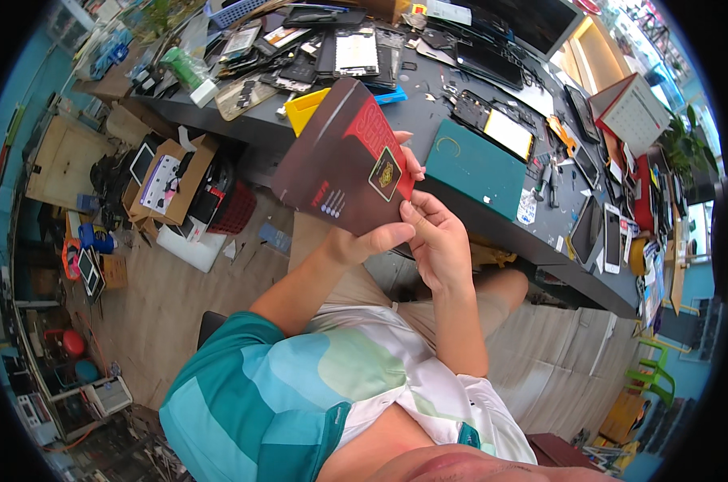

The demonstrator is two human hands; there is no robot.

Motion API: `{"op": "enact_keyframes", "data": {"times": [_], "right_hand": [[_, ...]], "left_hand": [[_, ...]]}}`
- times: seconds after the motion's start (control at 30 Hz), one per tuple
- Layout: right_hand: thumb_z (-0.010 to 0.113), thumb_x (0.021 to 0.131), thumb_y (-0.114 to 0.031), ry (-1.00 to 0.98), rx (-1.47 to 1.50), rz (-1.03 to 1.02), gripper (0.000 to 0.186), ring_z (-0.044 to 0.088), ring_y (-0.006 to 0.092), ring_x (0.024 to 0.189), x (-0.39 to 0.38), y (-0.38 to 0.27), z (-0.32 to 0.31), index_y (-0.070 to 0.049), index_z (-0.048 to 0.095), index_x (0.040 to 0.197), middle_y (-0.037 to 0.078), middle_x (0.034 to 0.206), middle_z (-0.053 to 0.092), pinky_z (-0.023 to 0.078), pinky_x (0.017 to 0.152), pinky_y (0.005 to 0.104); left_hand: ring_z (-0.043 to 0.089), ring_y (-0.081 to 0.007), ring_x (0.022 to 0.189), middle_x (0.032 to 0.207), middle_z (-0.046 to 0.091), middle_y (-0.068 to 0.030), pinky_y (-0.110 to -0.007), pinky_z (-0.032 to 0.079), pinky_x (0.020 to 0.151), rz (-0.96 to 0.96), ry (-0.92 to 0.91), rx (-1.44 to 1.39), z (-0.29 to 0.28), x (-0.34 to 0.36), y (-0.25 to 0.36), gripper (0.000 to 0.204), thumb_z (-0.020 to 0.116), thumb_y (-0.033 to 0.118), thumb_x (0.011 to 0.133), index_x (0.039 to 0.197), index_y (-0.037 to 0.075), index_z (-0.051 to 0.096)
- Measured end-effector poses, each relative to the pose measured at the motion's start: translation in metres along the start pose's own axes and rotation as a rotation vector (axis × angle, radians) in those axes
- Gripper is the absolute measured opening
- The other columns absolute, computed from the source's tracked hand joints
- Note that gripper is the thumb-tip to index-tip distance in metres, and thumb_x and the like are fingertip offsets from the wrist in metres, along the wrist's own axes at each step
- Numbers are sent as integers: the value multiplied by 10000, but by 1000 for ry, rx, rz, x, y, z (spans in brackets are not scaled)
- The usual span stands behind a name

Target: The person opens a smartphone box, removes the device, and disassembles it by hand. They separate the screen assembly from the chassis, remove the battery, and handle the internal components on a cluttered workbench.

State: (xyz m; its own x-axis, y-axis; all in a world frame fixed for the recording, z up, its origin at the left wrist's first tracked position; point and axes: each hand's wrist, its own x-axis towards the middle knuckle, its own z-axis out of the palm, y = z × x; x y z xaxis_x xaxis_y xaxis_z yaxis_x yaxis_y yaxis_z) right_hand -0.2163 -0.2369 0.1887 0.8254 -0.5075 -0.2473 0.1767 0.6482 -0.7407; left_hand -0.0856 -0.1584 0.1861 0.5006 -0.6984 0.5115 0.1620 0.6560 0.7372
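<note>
A flat dark brown and red box (328, 165) is held up in front of me, tilted, over the near edge of the desk. Its face has a small framed emblem and a red panel. My left hand (368, 243) supports it from beneath, with the thumb along the lower edge and fingertips showing past the right side. At the lower right corner, my right hand (444, 245) pinches the box between thumb and curled fingers. The box hides most of the left fingers.
On the dark desk (416, 92) lie a green mat (472, 173), an opened tablet (501, 128), a white phone (612, 237) and a heap of phone parts (300, 60). A desk calendar (633, 112) stands at right. Left, a cardboard box (191, 181) and a red basket (237, 213) stand below.
</note>
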Motion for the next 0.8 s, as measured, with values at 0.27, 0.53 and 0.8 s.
{"op": "enact_keyframes", "data": {"times": [0.27,0.53,0.8], "right_hand": [[748,1043,-111,-158,59,70,131,697,101,849,6,20,9,-45,636,1059,38,979,728,596,796,292],[787,1014,-117,-93,-35,62,243,705,112,816,16,34,11,-28,608,1152,52,965,745,596,696,274],[584,1133,-293,-358,342,180,405,672,207,1236,30,72,6,-16,572,1428,106,1337,671,558,1080,390]], "left_hand": [[574,-222,1230,1276,580,-134,-387,467,1100,13,29,43,-19,-19,26,991,878,214,762,1574,-45,372],[558,-214,1246,1312,541,-124,-382,486,1065,42,-4,213,-31,-24,31,1004,905,247,774,1579,-40,380],[663,-260,1172,1306,624,-174,-368,553,983,1,-26,552,-25,-32,44,990,972,237,728,1523,-45,453]]}}
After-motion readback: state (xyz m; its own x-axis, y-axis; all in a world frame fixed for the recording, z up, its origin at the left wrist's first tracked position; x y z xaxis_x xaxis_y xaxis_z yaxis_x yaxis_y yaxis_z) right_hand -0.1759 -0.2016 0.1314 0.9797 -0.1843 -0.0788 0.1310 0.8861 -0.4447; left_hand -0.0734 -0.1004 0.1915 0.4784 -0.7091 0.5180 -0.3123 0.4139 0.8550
